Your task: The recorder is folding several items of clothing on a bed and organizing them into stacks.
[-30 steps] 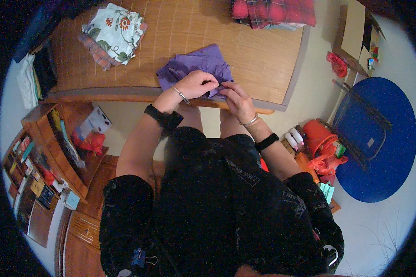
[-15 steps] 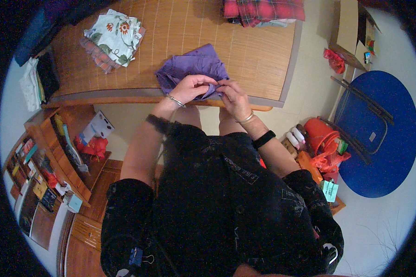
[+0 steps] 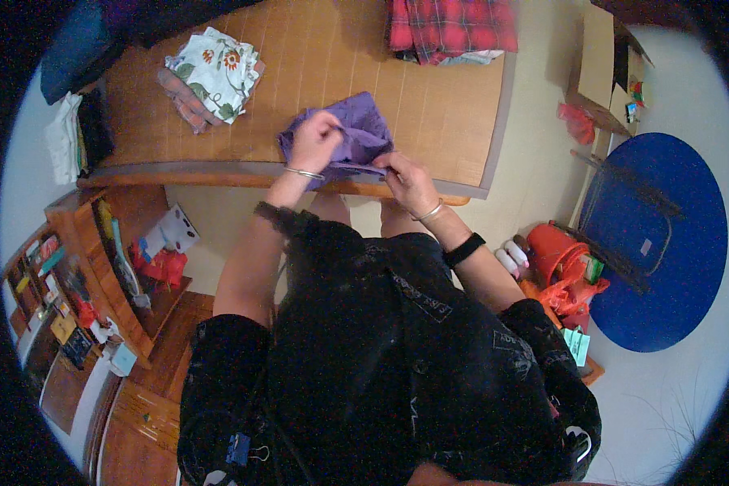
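Observation:
A purple cloth [image 3: 356, 113] lies bunched near the front edge of the mat-covered bed [image 3: 429, 105]. My left hand [image 3: 316, 139] pinches a fold of it, raised on the cloth's left side, with a bangle at the wrist. My right hand [image 3: 407, 178] grips the cloth's lower right edge between thumb and fingers. A folded pile of white floral and peach cloth [image 3: 215, 73] lies to the left, and a red plaid pile [image 3: 454, 24] is at the far edge on the right.
A wooden shelf unit [image 3: 121, 267] with assorted items stands at left. Dark and white clothes [image 3: 65, 138] lie at the bed's left end. A cardboard box [image 3: 595, 65], a folded blue round table [image 3: 688, 243] and a red bucket [image 3: 551, 251] with bags are on the right.
My left hand has moved up and leftward, away from my right hand, opening out a fold of the purple cloth. My right hand stays at the cloth's edge.

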`<state>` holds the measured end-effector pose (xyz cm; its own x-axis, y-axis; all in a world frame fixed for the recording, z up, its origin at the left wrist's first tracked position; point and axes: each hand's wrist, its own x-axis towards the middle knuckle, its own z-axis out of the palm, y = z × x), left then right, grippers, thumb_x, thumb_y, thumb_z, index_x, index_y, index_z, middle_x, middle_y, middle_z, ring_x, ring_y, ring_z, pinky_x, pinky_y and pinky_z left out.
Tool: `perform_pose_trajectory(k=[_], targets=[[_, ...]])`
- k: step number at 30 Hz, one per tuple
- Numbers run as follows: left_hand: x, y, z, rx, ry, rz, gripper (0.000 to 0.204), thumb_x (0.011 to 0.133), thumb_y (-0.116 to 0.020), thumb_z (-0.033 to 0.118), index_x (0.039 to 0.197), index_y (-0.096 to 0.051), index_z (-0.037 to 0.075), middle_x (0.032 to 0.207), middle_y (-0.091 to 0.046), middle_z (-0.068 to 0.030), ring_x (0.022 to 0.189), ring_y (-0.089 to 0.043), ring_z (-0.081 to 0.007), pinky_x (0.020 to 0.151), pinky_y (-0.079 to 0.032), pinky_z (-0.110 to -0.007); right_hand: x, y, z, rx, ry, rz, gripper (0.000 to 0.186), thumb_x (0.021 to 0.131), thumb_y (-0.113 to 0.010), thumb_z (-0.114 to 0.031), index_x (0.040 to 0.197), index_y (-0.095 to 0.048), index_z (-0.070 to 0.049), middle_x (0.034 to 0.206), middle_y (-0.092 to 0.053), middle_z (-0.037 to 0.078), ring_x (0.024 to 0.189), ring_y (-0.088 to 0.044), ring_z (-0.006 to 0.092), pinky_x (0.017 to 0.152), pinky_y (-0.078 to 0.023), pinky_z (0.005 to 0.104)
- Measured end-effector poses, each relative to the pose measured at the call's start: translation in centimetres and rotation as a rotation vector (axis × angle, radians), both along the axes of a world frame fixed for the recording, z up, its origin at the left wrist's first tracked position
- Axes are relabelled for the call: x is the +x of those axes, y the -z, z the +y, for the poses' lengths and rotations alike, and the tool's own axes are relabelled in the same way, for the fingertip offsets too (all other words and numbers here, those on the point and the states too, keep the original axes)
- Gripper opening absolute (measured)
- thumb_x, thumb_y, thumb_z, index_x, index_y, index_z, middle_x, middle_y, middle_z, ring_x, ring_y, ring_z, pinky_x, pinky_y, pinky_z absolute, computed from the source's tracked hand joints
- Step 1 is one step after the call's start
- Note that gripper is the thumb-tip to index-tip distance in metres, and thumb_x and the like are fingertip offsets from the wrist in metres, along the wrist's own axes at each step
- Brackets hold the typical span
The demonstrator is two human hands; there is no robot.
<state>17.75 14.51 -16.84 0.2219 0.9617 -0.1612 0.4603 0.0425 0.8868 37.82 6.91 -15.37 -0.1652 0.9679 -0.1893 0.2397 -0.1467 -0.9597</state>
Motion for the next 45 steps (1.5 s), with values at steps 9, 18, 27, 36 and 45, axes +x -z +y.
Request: perform_pose_trajectory(k=[9,18,27,36,45], targets=[[-14.2,-7.2,4.1,0.338,-0.74,-0.25,0.015,0.076,-0.051,-0.002,0.091,-0.053,-0.001,0.083,-0.058,-0.0054,0.072,-0.054,-0.0102,0.066,-0.044,-0.022,9.0,-4.4,2.2,0.176,0.121,-0.118,0.014,0.082,-0.044,0.009,0.094,-0.046,0.001,0.082,-0.056,0.009,0.074,-0.061,0.0176,0.068,-0.051,0.0289],[-22.1,-14.8,1.2,0.325,-0.967,-0.014,0.01,0.08,-0.051,0.001,0.09,-0.052,0.0,0.073,-0.058,-0.0058,0.058,-0.054,-0.0103,0.05,-0.045,-0.022,14.1,-15.2,6.3,0.365,0.284,-0.052,0.011,0.085,-0.051,-0.004,0.092,-0.053,0.004,0.076,-0.056,0.006,0.06,-0.054,0.0115,0.055,-0.045,0.0227],[-23.6,-17.7,-0.2,0.493,-0.838,0.009,0.012,0.079,-0.05,0.0,0.088,-0.059,0.002,0.068,-0.058,-0.0029,0.051,-0.052,-0.0078,0.045,-0.043,-0.02,15.6,-16.9,8.9,0.38,0.309,-0.062,0.015,0.084,-0.054,-0.007,0.093,-0.057,0.005,0.068,-0.053,0.003,0.056,-0.049,0.0081,0.053,-0.039,0.0202],[-24.0,-24.7,-0.1,0.373,-0.75,-0.133,0.018,0.081,-0.047,0.004,0.091,-0.062,0.002,0.066,-0.056,-0.0031,0.05,-0.049,-0.0059,0.044,-0.037,-0.017,15.5,-23.3,12.1,0.613,0.313,-0.071,0.016,0.082,-0.058,-0.008,0.093,-0.059,0.004,0.072,-0.057,0.002,0.059,-0.05,0.0072,0.053,-0.04,0.0194],[-19.0,-37.4,-2.9,0.95,-0.95,-0.132,0.018,0.083,-0.047,0.004,0.092,-0.062,0.001,0.074,-0.061,-0.0053,0.057,-0.051,-0.007,0.052,-0.041,-0.02,15.1,-33.3,10.0,1.004,0.58,0.287,0.018,0.084,-0.053,-0.007,0.099,-0.055,0.002,0.089,-0.059,0.011,0.069,-0.057,0.0166,0.061,-0.047,0.027]])
